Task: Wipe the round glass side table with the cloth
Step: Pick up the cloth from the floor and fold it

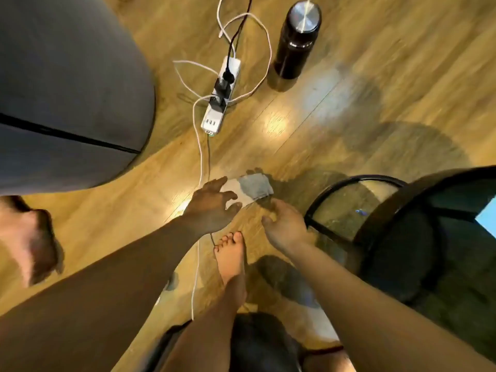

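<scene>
A folded grey and white cloth (251,189) lies on the wooden floor in the middle of the head view. My left hand (212,205) hovers just over its near left corner, fingers spread, holding nothing. My right hand (284,224) reaches toward the cloth's near right edge with fingers apart and nothing in it; whether it touches the cloth I cannot tell. The round glass side table (359,238) with its black metal rim stands at the right, close to my right forearm.
A white power strip (220,98) with plugs and loose white and black cables lies on the floor beyond the cloth. A dark bottle (296,41) stands behind it. A grey sofa (67,84) fills the left. My bare foot (230,261) rests below the hands.
</scene>
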A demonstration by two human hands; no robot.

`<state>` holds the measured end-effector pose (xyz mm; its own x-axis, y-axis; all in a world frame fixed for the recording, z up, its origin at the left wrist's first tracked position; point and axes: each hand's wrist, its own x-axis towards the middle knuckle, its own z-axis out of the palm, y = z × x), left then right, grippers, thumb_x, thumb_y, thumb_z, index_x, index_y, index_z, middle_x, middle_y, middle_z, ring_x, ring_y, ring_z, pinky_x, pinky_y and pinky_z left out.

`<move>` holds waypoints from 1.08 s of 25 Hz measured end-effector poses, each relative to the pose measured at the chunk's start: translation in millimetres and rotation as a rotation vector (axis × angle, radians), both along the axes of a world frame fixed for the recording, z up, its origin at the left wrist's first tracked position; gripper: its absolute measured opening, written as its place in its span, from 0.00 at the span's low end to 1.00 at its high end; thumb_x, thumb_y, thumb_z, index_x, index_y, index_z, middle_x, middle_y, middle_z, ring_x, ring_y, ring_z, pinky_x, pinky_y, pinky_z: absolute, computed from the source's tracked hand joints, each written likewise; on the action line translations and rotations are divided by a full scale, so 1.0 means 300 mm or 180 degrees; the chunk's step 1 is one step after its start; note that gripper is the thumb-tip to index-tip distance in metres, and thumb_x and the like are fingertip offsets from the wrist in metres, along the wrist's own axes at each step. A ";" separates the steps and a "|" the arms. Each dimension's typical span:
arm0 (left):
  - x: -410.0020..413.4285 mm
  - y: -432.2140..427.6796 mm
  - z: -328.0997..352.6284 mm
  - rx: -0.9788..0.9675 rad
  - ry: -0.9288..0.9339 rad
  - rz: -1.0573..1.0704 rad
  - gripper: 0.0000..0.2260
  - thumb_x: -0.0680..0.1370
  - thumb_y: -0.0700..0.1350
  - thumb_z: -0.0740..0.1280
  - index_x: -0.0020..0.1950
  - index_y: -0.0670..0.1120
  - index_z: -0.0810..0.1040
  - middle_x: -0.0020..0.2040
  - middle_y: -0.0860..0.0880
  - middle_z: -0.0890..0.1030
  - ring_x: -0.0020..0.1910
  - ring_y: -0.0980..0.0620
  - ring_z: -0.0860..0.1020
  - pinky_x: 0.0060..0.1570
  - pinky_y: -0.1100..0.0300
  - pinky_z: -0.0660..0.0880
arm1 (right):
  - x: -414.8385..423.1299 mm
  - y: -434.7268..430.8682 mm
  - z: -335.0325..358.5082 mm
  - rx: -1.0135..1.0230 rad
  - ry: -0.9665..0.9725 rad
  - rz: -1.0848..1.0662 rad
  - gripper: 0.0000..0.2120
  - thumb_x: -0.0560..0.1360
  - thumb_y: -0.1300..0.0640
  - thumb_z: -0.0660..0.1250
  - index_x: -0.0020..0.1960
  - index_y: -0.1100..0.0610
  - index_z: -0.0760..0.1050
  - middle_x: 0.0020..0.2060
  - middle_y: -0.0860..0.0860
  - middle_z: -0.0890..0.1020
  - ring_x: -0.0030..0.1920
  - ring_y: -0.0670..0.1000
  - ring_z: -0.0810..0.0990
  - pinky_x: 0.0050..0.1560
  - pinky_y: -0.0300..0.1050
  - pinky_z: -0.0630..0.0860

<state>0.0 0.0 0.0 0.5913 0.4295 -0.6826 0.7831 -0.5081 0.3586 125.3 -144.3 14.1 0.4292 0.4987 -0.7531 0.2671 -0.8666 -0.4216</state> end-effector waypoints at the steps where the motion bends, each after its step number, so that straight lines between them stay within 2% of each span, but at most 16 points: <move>1: -0.011 0.008 -0.096 -0.0022 0.0217 -0.0260 0.19 0.81 0.61 0.58 0.70 0.58 0.75 0.82 0.48 0.56 0.81 0.47 0.52 0.78 0.49 0.53 | -0.016 0.021 -0.091 -0.0153 0.0006 0.0015 0.24 0.79 0.52 0.63 0.74 0.56 0.68 0.72 0.55 0.72 0.73 0.56 0.69 0.71 0.46 0.65; 4: -0.034 0.019 -0.356 -0.0232 0.0515 -0.0589 0.20 0.80 0.63 0.59 0.71 0.63 0.72 0.83 0.48 0.44 0.81 0.43 0.42 0.78 0.41 0.43 | -0.042 0.056 -0.354 -0.0370 0.0023 -0.0251 0.20 0.78 0.56 0.63 0.69 0.57 0.71 0.67 0.57 0.76 0.69 0.59 0.72 0.65 0.47 0.69; 6: -0.041 0.019 -0.493 -0.0190 0.0403 -0.0470 0.16 0.79 0.59 0.62 0.67 0.62 0.77 0.83 0.47 0.43 0.81 0.41 0.42 0.78 0.40 0.44 | -0.040 0.086 -0.481 -0.0283 -0.0017 -0.0495 0.24 0.78 0.57 0.63 0.74 0.57 0.66 0.72 0.58 0.71 0.72 0.59 0.69 0.70 0.50 0.67; 8: -0.054 0.027 -0.604 -0.0333 0.0245 0.0036 0.15 0.77 0.52 0.67 0.65 0.57 0.79 0.81 0.46 0.52 0.79 0.40 0.52 0.77 0.43 0.55 | -0.034 0.130 -0.615 -0.0110 -0.0232 -0.0781 0.29 0.78 0.57 0.65 0.77 0.55 0.61 0.74 0.58 0.67 0.74 0.59 0.67 0.70 0.50 0.66; 10: -0.066 0.015 -0.682 -0.0215 -0.0067 0.0482 0.15 0.75 0.45 0.70 0.62 0.50 0.79 0.74 0.45 0.63 0.71 0.40 0.65 0.66 0.52 0.68 | -0.025 0.163 -0.725 -0.0155 -0.0189 -0.1230 0.32 0.77 0.54 0.68 0.77 0.57 0.60 0.73 0.58 0.69 0.71 0.60 0.70 0.66 0.51 0.70; 12: -0.071 0.001 -0.724 0.0043 -0.0352 0.0554 0.15 0.71 0.40 0.70 0.57 0.44 0.75 0.66 0.42 0.69 0.62 0.39 0.70 0.51 0.56 0.68 | -0.041 0.165 -0.775 -0.0215 0.0173 -0.1685 0.26 0.76 0.54 0.69 0.71 0.58 0.66 0.68 0.59 0.74 0.66 0.61 0.75 0.62 0.53 0.73; 14: -0.078 0.012 -0.722 -0.0262 -0.0349 0.1086 0.21 0.69 0.38 0.71 0.58 0.44 0.68 0.57 0.40 0.76 0.54 0.39 0.76 0.40 0.55 0.69 | -0.083 0.161 -0.759 -0.0064 0.0241 -0.1948 0.15 0.74 0.57 0.68 0.60 0.59 0.73 0.60 0.60 0.79 0.59 0.61 0.79 0.61 0.56 0.77; 16: -0.076 0.024 -0.654 -0.0562 -0.0082 0.1385 0.26 0.68 0.41 0.73 0.60 0.47 0.64 0.51 0.43 0.81 0.48 0.41 0.80 0.38 0.52 0.74 | -0.120 0.168 -0.657 0.0303 0.0189 -0.2219 0.07 0.71 0.59 0.69 0.48 0.57 0.72 0.51 0.60 0.81 0.52 0.60 0.80 0.54 0.57 0.79; 17: -0.075 0.024 -0.592 -0.0789 -0.0124 0.1453 0.27 0.67 0.42 0.74 0.62 0.47 0.66 0.50 0.44 0.81 0.46 0.43 0.79 0.40 0.52 0.75 | -0.141 0.171 -0.564 0.0553 0.0265 -0.2320 0.08 0.71 0.60 0.69 0.43 0.54 0.70 0.45 0.57 0.81 0.46 0.58 0.80 0.48 0.54 0.78; 18: -0.071 0.009 -0.506 -0.1123 -0.0371 0.1540 0.26 0.67 0.40 0.73 0.63 0.45 0.69 0.49 0.45 0.80 0.46 0.45 0.77 0.40 0.55 0.75 | -0.161 0.163 -0.453 0.0813 0.0359 -0.2320 0.11 0.70 0.61 0.70 0.41 0.51 0.68 0.39 0.51 0.79 0.40 0.53 0.78 0.41 0.49 0.76; 20: -0.055 -0.020 -0.311 -0.1538 -0.0824 0.1558 0.19 0.69 0.30 0.73 0.58 0.39 0.76 0.44 0.46 0.80 0.46 0.50 0.76 0.37 0.66 0.74 | -0.184 0.129 -0.214 0.1264 0.0427 -0.2277 0.12 0.68 0.59 0.69 0.40 0.47 0.67 0.35 0.45 0.76 0.35 0.47 0.74 0.36 0.38 0.72; 22: -0.031 -0.039 -0.108 -0.1512 -0.0972 0.1324 0.14 0.68 0.34 0.76 0.53 0.39 0.81 0.43 0.49 0.81 0.43 0.57 0.78 0.40 0.69 0.74 | -0.197 0.073 -0.011 0.1495 0.0519 -0.2218 0.13 0.65 0.54 0.67 0.44 0.44 0.67 0.38 0.44 0.78 0.37 0.45 0.76 0.36 0.33 0.72; 23: -0.015 -0.050 -0.011 -0.1456 -0.1054 0.1208 0.14 0.66 0.39 0.76 0.50 0.43 0.80 0.43 0.52 0.81 0.43 0.60 0.78 0.43 0.67 0.75 | -0.202 0.046 0.082 0.1585 0.0547 -0.2184 0.15 0.65 0.54 0.68 0.47 0.42 0.67 0.41 0.44 0.79 0.40 0.45 0.78 0.39 0.36 0.76; 24: 0.015 -0.070 0.090 -0.1425 -0.1145 0.1067 0.13 0.66 0.38 0.76 0.48 0.45 0.79 0.42 0.54 0.82 0.43 0.62 0.79 0.45 0.67 0.75 | -0.193 0.005 0.179 0.1735 0.0512 -0.2185 0.16 0.66 0.54 0.68 0.49 0.41 0.67 0.43 0.44 0.80 0.43 0.46 0.80 0.43 0.42 0.79; 25: 0.048 -0.096 0.183 -0.1387 -0.1238 0.0919 0.12 0.69 0.32 0.74 0.48 0.44 0.78 0.43 0.54 0.83 0.43 0.64 0.80 0.45 0.70 0.75 | -0.176 -0.039 0.266 0.1926 0.0434 -0.2173 0.18 0.67 0.56 0.70 0.51 0.41 0.68 0.45 0.44 0.82 0.45 0.46 0.81 0.46 0.47 0.81; 27: 0.087 -0.174 0.320 -0.1191 -0.1312 0.0588 0.16 0.71 0.23 0.69 0.50 0.41 0.79 0.46 0.50 0.84 0.44 0.68 0.80 0.45 0.75 0.75 | -0.136 -0.149 0.412 0.2319 0.0279 -0.2140 0.21 0.69 0.59 0.73 0.56 0.43 0.70 0.49 0.45 0.84 0.49 0.46 0.83 0.51 0.49 0.81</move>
